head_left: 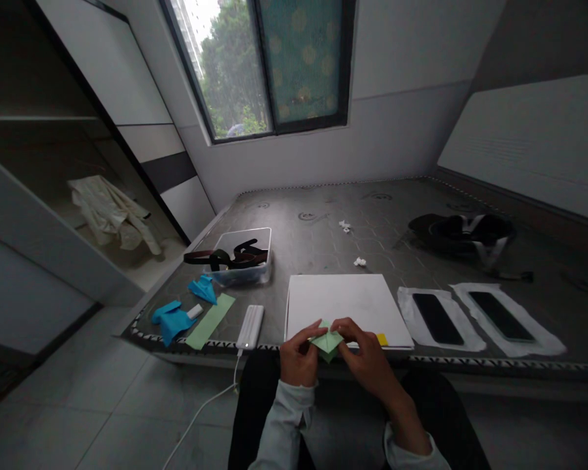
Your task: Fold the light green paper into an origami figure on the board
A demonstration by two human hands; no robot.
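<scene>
My fingers [347,325] pinch folded green paper [328,341] from both sides, at the near edge of the white board [340,297].
Probably light, crisp, easily creased; best held by opposite corners.

left grip [298,359] and right grip [366,358] pinch close together, forearms [406,414] angled inward.

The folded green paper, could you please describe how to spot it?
On the grey surface lies a large white rectangle. At its near edge, the left hand and right hand hold the folded green paper, compact and creased, unlike the flat green strip further left.
</scene>
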